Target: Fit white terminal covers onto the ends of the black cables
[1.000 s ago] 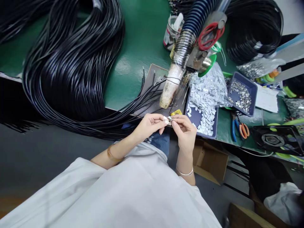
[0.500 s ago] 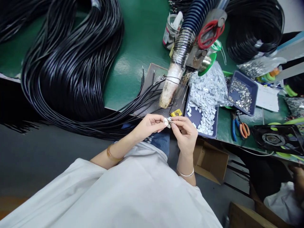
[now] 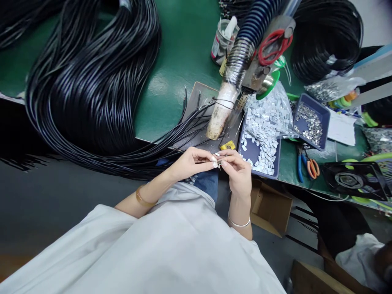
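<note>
My left hand (image 3: pixel 194 163) and my right hand (image 3: pixel 239 171) meet fingertip to fingertip at the table's front edge. Both are closed in a pinch on small whitish and metallic pieces (image 3: pixel 218 163), too small to make out. Just behind my fingers lies a yellow object (image 3: pixel 228 145). Above them hangs the pale, stained end of a wrapped hose (image 3: pixel 218 122). Many black cables (image 3: pixel 171 136) run in from the left onto a grey board (image 3: pixel 200 92). Beside my right hand, a tray (image 3: pixel 276 163) holds many small pale pieces and a plastic bag of them.
A thick black cable bundle (image 3: pixel 92 85) covers the left side. To the right are a tray of metal parts (image 3: pixel 327 122), pliers (image 3: pixel 312 168) and a fan (image 3: pixel 352 179). A cardboard box (image 3: pixel 271 208) stands below; a person (image 3: pixel 355 253) is at lower right.
My right hand has shifted slightly left, and the small pieces between my fingertips have changed angle. The person at lower right has moved, showing more of the head. The camera view has shifted slightly.
</note>
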Motion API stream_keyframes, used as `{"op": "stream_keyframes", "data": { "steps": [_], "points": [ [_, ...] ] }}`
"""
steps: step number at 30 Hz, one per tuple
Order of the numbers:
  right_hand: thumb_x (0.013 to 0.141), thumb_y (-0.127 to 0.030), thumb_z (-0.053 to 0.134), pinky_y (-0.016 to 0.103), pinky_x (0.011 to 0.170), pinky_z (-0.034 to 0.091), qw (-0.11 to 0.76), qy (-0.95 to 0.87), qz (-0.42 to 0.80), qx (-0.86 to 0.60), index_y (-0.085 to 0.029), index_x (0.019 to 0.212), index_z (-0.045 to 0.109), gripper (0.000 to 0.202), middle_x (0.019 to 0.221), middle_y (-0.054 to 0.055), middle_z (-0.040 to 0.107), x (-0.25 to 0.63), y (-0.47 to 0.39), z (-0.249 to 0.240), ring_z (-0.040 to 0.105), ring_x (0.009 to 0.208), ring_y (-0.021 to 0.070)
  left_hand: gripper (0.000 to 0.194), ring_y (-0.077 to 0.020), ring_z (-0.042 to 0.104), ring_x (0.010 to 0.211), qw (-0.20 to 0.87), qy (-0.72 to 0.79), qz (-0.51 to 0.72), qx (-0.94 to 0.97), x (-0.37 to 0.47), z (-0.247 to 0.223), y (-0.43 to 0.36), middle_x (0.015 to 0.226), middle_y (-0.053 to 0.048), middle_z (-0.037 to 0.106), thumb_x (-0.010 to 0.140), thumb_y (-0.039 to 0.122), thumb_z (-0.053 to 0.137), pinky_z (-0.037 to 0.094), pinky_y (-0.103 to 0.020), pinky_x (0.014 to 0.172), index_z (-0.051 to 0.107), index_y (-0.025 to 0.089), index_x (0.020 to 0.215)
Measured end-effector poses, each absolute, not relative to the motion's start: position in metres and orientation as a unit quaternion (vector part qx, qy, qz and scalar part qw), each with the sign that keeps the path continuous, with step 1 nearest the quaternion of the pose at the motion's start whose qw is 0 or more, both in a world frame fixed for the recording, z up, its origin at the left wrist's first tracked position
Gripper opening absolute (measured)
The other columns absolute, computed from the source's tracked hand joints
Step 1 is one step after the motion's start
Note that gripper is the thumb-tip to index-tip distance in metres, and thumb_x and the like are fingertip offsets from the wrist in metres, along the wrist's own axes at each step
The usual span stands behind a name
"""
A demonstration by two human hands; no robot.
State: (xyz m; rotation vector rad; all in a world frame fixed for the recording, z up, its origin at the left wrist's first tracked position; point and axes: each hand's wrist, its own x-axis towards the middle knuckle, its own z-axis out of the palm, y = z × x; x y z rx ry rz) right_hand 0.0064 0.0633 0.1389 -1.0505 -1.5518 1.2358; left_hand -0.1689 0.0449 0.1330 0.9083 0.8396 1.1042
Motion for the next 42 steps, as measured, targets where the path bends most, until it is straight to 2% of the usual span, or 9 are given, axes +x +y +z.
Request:
{"op": "stream_keyframes", "data": {
  "steps": [6,11,14,18,23,25,29,33,42],
  "points": [
    [0.085,-0.025,0.068,0.032,0.08,0.061,0.446,-0.653,0.412,-0.452,-0.027,0.091,0.075,0.009,0.101,0.003,0.07,0.004,0.058,0.146,0.069,0.094,0.015,0.012,-0.0097,0.057,0.065,0.6,0.414,0.526,0.437,-0.167,0.136,0.043,0.071,-0.002,0.066,0.076,0.023,0.073,0.047,-0.02,0.066,0.07,0.012,0.076],
    [0.086,-0.022,0.066,0.038,0.085,0.06,0.451,-0.704,0.284,-0.47,-0.024,0.085,0.071,0.006,0.099,0.003,0.071,-0.004,0.052,0.147,0.069,0.093,0.0171,0.011,-0.0094,0.055,0.064,0.533,0.465,0.533,0.465,-0.159,0.136,0.037,0.07,-0.001,0.063,0.08,0.022,0.068,0.045,-0.02,0.063,0.067,0.012,0.075],
    [0.086,-0.019,0.065,0.039,0.087,0.06,0.484,-0.702,0.242,-0.462,-0.024,0.082,0.069,0.007,0.1,0.003,0.071,-0.007,0.051,0.146,0.069,0.094,0.0175,0.017,-0.0075,0.051,0.056,0.561,0.455,0.563,0.401,-0.158,0.134,0.037,0.062,0.001,0.059,0.083,0.03,0.067,0.042,-0.019,0.057,0.064,0.014,0.077],
    [0.09,-0.022,0.059,0.041,0.084,0.06,0.52,-0.665,0.232,-0.484,-0.023,0.087,0.067,0.009,0.1,0.004,0.071,-0.004,0.051,0.148,0.07,0.094,0.0192,0.027,-0.0047,0.038,0.043,0.632,0.427,0.56,0.325,-0.162,0.134,0.044,0.051,0.003,0.056,0.077,0.039,0.075,0.027,-0.02,0.044,0.07,0.013,0.081],
    [0.094,-0.017,0.052,0.039,0.083,0.06,0.524,-0.741,0.144,-0.395,-0.028,0.104,0.063,0.018,0.101,0.003,0.074,-0.005,0.045,0.144,0.072,0.096,0.0188,0.028,-0.0098,0.058,0.062,0.648,0.42,0.569,0.284,-0.161,0.138,0.051,0.068,-0.002,0.071,0.06,0.034,0.087,0.046,-0.022,0.063,0.075,0.012,0.073],
    [0.092,-0.016,0.054,0.037,0.083,0.06,0.513,-0.753,0.14,-0.387,-0.027,0.102,0.062,0.017,0.1,0.003,0.075,-0.007,0.044,0.14,0.072,0.095,0.0179,0.026,-0.0101,0.06,0.065,0.646,0.425,0.57,0.279,-0.159,0.14,0.053,0.068,-0.002,0.071,0.057,0.032,0.088,0.048,-0.022,0.066,0.074,0.012,0.068],
    [0.09,-0.019,0.058,0.036,0.078,0.06,0.539,-0.69,0.177,-0.449,-0.024,0.089,0.059,0.005,0.092,0.003,0.074,-0.008,0.05,0.135,0.073,0.088,0.0172,0.022,-0.008,0.056,0.059,0.639,0.435,0.562,0.294,-0.159,0.139,0.055,0.062,0.001,0.067,0.06,0.029,0.086,0.045,-0.02,0.062,0.072,0.012,0.065],
    [0.087,-0.021,0.063,0.037,0.08,0.061,0.53,-0.681,0.201,-0.463,-0.023,0.084,0.059,0.006,0.091,0.003,0.074,-0.006,0.057,0.134,0.073,0.087,0.017,0.022,-0.0119,0.062,0.067,0.636,0.43,0.555,0.32,-0.16,0.138,0.055,0.072,-0.003,0.073,0.067,0.033,0.082,0.049,-0.024,0.07,0.076,0.012,0.073],
    [0.081,-0.01,0.067,0.03,0.076,0.062,0.497,-0.776,0.061,-0.384,-0.026,0.092,0.062,0.02,0.1,0.002,0.078,-0.003,0.062,0.125,0.075,0.087,0.0158,0.006,-0.0093,0.062,0.066,0.608,0.444,0.572,0.326,-0.155,0.135,0.06,0.07,0.0,0.073,0.068,0.017,0.075,0.05,-0.02,0.069,0.076,0.013,0.071]
  ]
}}
